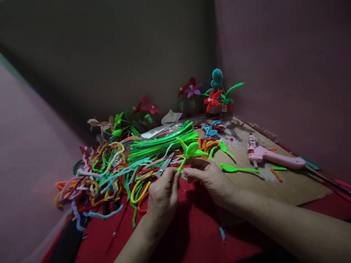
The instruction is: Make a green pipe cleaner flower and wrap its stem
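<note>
Overall, a tangle of multicoloured pipe cleaners [95, 175] lay left of the left hand [163, 190]. A bundle of green pipe cleaners [164, 142] sat beyond that hand, and open-looped scissors [165, 166] lay just beside it, blades pointing away. The left thumb and fingers pinched the stem foot of a green pipe-cleaner flower [190, 149], which stood tilted between both hands. The right hand [212, 179] was bent closed around a pale curved item [197, 160], its exact kind unclear, thumb tip at the stem foot. Two green leaf pieces [230, 168] rested beyond the right hand on brown cardboard [293, 186]. Farther right of it lay a pink hot glue gun [276, 157].
</note>
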A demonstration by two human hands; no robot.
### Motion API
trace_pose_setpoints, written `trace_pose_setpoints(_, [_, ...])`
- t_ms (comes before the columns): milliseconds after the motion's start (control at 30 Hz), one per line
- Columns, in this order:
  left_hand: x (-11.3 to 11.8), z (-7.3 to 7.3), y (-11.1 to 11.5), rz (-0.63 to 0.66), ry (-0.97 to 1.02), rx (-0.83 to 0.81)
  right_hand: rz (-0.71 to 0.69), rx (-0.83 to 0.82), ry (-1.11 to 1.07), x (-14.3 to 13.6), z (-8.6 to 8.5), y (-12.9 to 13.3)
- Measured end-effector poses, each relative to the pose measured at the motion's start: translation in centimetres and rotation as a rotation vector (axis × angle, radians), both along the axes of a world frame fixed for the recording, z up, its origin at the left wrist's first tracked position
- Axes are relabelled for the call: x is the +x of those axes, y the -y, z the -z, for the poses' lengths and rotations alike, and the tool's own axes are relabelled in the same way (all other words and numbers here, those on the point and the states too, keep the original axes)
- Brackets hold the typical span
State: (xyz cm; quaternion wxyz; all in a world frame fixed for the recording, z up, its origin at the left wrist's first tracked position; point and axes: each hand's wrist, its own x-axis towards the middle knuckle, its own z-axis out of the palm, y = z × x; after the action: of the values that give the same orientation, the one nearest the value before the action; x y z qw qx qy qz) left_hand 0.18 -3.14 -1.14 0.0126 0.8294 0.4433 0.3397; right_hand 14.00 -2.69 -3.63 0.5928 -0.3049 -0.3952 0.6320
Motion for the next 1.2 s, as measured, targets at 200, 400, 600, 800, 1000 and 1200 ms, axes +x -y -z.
trace_pose_setpoints(200, [-0.1, 0.0, -0.1, 0.018, 0.055, -0.040, -0.015, 0.010, 0.078, 0.3, 0.1, -0.3])
trace_pose_setpoints(400, [-0.2, -0.3, 0.1, 0.029, 0.231, -0.317, -0.035, 0.013, 0.144, 0.5, -0.1, -0.5])
trace_pose_setpoints(600, [0.0, -1.6, 0.1, 0.048, 0.657, -0.997, -0.051, 0.026, 0.095, 0.5, -0.2, -0.5])
trace_pose_setpoints(800, [-0.7, -1.7, -0.5, 0.166, 0.908, -1.320, -0.100, 0.109, 0.064, 0.8, -0.7, -0.2])
trace_pose_setpoints(1000, [-1.1, -1.5, -0.7, 0.207, 0.918, -1.379, -0.114, 0.172, 0.003, 0.6, -0.7, 0.0])
trace_pose_setpoints(1200, [-0.7, -1.7, -0.4, 0.166, 0.698, -1.152, -0.092, 0.140, 0.029, 0.5, -0.4, 0.0])
